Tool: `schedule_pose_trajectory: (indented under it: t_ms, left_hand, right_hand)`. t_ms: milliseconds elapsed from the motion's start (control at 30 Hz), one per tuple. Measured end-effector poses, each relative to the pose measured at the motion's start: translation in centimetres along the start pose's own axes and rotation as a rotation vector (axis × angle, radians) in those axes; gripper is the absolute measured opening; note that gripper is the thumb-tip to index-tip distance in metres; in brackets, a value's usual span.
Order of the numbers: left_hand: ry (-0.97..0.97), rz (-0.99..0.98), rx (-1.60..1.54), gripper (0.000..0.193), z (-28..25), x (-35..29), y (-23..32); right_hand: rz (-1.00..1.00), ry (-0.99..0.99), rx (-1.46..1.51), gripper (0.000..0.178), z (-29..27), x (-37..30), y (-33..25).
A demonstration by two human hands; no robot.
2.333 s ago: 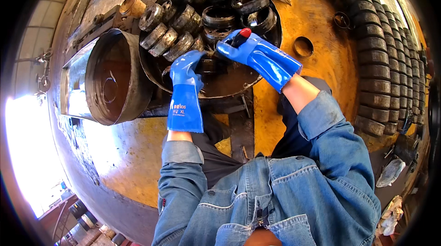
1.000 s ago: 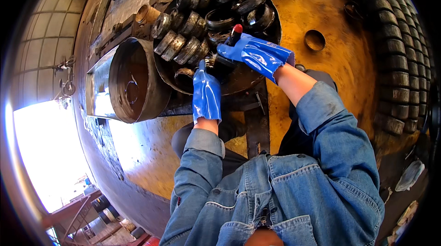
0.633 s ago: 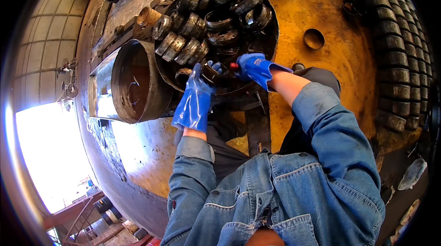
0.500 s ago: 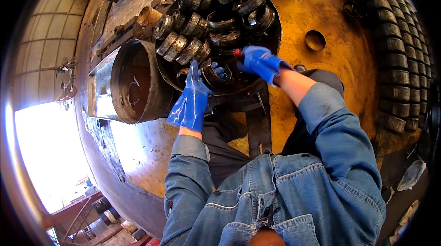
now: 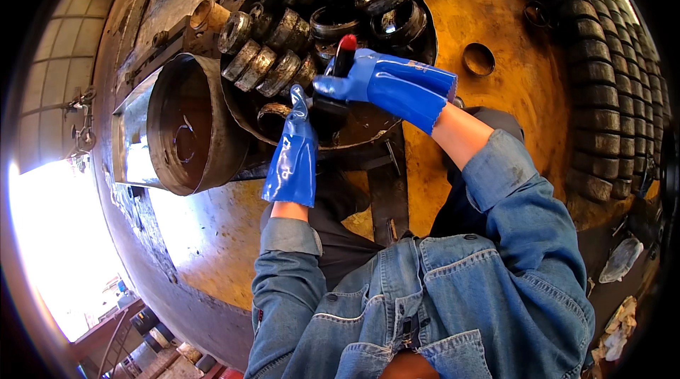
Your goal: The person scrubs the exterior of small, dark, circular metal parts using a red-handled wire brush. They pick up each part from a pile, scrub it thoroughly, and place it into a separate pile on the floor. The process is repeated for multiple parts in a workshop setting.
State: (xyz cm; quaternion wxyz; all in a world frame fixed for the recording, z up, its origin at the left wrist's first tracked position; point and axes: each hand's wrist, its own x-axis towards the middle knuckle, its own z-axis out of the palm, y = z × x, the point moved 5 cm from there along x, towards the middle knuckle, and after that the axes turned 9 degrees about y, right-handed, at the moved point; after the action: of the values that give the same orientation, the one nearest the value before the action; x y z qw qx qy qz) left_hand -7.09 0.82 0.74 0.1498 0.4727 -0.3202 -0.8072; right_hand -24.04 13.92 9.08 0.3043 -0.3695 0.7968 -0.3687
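My left hand (image 5: 297,124), in a blue rubber glove, grips a black, oily ring (image 5: 330,107) over the near part of a large round pan (image 5: 383,126); its thumb is up on the near side and its other fingers are hidden. Right above the ring is my right hand (image 5: 354,78), gloved the same way. It is closed around a black tool with a red end (image 5: 346,44), which points up and away from me; the tool's lower end is hidden by the glove. Several thick, greasy rings (image 5: 288,30) lie heaped in the pan, and one ring (image 5: 273,117) lies just left of my left hand.
An open metal drum (image 5: 183,124) lies on its side at the pan's left. One loose ring (image 5: 479,59) rests on the yellow-brown floor at right. Tall rows of stacked dark rings (image 5: 593,99) stand along the far right. A clear plastic bag (image 5: 621,260) lies lower right.
My right hand has moved left over the ring, and the tool's red end has swung upward. My left hand still holds the ring. The whole view has shifted slightly.
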Motion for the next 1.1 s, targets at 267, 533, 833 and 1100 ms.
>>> schedule_pose_trajectory:
  t_ms: [267, 533, 833, 1100]
  left_hand:
    - [0.106, 0.166, 0.101, 0.074, -1.0, -0.4, 1.4]
    - [0.18, 0.216, -0.015, 0.06, -1.1, -0.6, 2.3]
    - [-0.077, -0.056, -0.254, 0.032, 0.9, 0.7, 1.5]
    - [-0.116, -0.197, -0.53, 0.034, 5.8, -1.2, -0.3]
  right_hand:
    - [0.377, 0.117, 0.105, 0.065, -3.6, 0.4, 3.9]
    - [0.468, 0.176, 0.148, 0.061, -2.2, -3.1, 6.0]
    - [0.333, -0.092, -0.429, 0.057, 3.5, -2.1, 7.7]
    - [0.214, 0.438, -0.088, 0.052, -6.2, -3.0, 6.1]
